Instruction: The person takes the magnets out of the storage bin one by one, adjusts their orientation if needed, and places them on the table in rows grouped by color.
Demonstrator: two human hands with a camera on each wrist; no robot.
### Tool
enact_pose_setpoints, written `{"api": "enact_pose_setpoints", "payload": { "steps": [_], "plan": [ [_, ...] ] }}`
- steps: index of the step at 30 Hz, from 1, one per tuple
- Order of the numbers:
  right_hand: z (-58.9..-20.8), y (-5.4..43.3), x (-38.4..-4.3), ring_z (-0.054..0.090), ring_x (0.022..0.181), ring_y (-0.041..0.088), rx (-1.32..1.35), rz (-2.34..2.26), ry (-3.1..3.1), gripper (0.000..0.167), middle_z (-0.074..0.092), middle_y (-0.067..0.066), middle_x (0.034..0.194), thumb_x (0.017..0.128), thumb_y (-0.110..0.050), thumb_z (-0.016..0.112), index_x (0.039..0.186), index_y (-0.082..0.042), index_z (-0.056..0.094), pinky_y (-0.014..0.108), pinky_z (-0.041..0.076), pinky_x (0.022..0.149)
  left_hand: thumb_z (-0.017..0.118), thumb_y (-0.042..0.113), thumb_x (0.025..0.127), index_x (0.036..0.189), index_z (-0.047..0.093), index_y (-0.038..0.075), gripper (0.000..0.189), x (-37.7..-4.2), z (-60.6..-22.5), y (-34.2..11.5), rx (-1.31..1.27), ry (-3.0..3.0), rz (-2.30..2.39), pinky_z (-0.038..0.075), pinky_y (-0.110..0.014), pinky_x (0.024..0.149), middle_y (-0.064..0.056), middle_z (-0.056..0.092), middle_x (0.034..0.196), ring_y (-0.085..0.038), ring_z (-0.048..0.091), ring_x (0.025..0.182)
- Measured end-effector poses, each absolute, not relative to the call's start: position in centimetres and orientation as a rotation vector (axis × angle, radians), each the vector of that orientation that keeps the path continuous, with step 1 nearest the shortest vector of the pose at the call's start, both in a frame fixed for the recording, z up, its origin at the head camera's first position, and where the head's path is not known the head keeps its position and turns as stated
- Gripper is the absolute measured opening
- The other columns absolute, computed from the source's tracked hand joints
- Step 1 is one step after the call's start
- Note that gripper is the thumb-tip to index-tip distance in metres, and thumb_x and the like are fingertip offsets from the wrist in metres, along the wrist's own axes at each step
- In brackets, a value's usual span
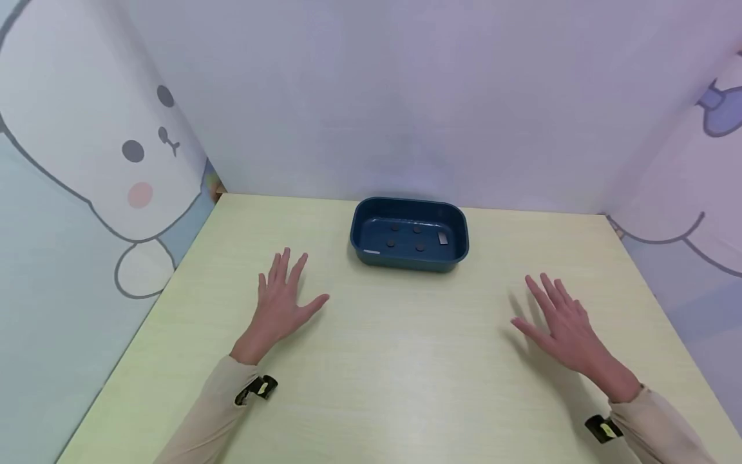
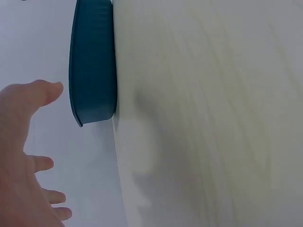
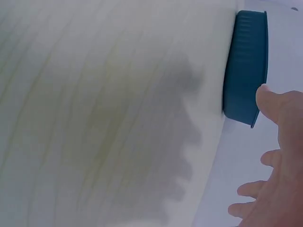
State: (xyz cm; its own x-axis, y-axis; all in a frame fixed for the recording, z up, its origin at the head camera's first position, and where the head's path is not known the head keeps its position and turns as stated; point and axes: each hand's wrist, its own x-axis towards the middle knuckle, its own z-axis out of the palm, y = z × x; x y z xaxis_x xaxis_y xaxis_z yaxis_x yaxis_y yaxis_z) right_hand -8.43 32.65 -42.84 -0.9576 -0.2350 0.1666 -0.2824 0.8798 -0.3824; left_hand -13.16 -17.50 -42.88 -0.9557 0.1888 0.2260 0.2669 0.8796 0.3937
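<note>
A dark blue rectangular basin point(image 1: 409, 258) with rounded corners stands near the back edge of the table. On its floor show several small dark round spots and a small pale rectangle point(image 1: 443, 238). To the basin's front left, my left hand point(image 1: 279, 308) hovers over the table with fingers spread, holding nothing. My right hand point(image 1: 565, 332) hovers the same way farther off on the right side, fingers extended and thumb out. Both wrist views show the basin's outer wall point(image 2: 93, 66) beyond the thumb, and neither hand appears to touch it.
The pale wooden table point(image 1: 400, 361) carries the shadows of both hands. A whitish wall panel point(image 1: 406, 103) rises behind it, and side panels with cartoon animal drawings point(image 1: 133, 151) border it left and right. A dark wrist device point(image 1: 257, 388) sits at each sleeve.
</note>
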Motion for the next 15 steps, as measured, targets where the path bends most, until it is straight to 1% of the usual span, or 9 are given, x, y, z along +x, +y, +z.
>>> {"api": "enact_pose_setpoints", "payload": {
  "steps": [3, 5, 6, 8, 10, 12, 15],
  "plan": [
    [-42.7, 32.5, -8.7, 0.018, 0.136, 0.049, 0.437, 0.776, -2.879, 0.081, 0.019, 0.025, 0.151, 0.088, -0.028, 0.067, 0.152, -0.014, 0.020, 0.075, 0.020, 0.089, 0.069, 0.046, 0.081, 0.145, 0.033, 0.012, 0.082, -13.7, -43.0, -17.3, -0.383, -2.779, -0.740, 0.016, -0.067, 0.102, -0.019, 0.018, 0.153, -0.037, 0.013, 0.140],
    [-42.4, 32.3, -8.8, 0.028, 0.130, 0.048, 0.459, 0.845, -2.829, 0.078, 0.028, 0.026, 0.147, 0.087, -0.022, 0.069, 0.150, -0.011, 0.024, 0.069, 0.027, 0.090, 0.072, 0.041, 0.080, 0.142, 0.038, 0.011, 0.077, -14.0, -43.1, -17.1, -0.408, -2.709, -0.810, 0.020, -0.065, 0.102, -0.018, 0.024, 0.151, -0.036, 0.019, 0.139],
    [-42.3, 32.2, -8.9, 0.033, 0.127, 0.046, 0.470, 0.863, -2.802, 0.076, 0.033, 0.025, 0.144, 0.087, -0.019, 0.069, 0.149, -0.009, 0.027, 0.061, 0.032, 0.091, 0.073, 0.038, 0.080, 0.140, 0.040, 0.011, 0.074, -14.1, -43.1, -17.0, -0.419, -2.677, -0.846, 0.022, -0.063, 0.102, -0.017, 0.026, 0.150, -0.036, 0.021, 0.138],
    [-42.0, 32.0, -8.9, 0.042, 0.120, 0.041, 0.487, 0.876, -2.752, 0.071, 0.042, 0.023, 0.136, 0.085, -0.014, 0.070, 0.146, -0.006, 0.033, 0.045, 0.039, 0.090, 0.075, 0.033, 0.080, 0.137, 0.044, 0.011, 0.069, -14.4, -43.0, -16.8, -0.430, -2.629, -0.908, 0.025, -0.061, 0.100, -0.016, 0.030, 0.148, -0.034, 0.024, 0.136],
    [-41.6, 31.8, -9.0, 0.047, 0.114, 0.034, 0.481, 0.896, -2.718, 0.067, 0.047, 0.019, 0.132, 0.085, -0.011, 0.071, 0.143, -0.004, 0.038, 0.029, 0.041, 0.085, 0.075, 0.029, 0.080, 0.134, 0.047, 0.011, 0.064, -14.5, -43.0, -16.5, -0.428, -2.599, -0.961, 0.030, -0.058, 0.100, -0.014, 0.033, 0.146, -0.031, 0.026, 0.136],
    [-41.3, 31.6, -9.1, 0.049, 0.110, 0.026, 0.468, 0.914, -2.690, 0.063, 0.051, 0.015, 0.129, 0.084, -0.010, 0.071, 0.139, -0.004, 0.042, 0.016, 0.040, 0.079, 0.075, 0.027, 0.081, 0.131, 0.050, 0.011, 0.058, -14.7, -43.0, -16.3, -0.424, -2.578, -1.009, 0.033, -0.055, 0.100, -0.011, 0.035, 0.145, -0.028, 0.028, 0.135],
    [-40.9, 31.4, -9.4, 0.050, 0.109, 0.014, 0.440, 0.970, -2.665, 0.058, 0.054, 0.012, 0.127, 0.084, -0.008, 0.071, 0.136, -0.003, 0.046, 0.010, 0.040, 0.078, 0.074, 0.025, 0.082, 0.126, 0.054, 0.012, 0.051, -15.1, -42.8, -15.9, -0.422, -2.549, -1.071, 0.036, -0.050, 0.101, -0.008, 0.039, 0.143, -0.025, 0.030, 0.134]
  ]
}}
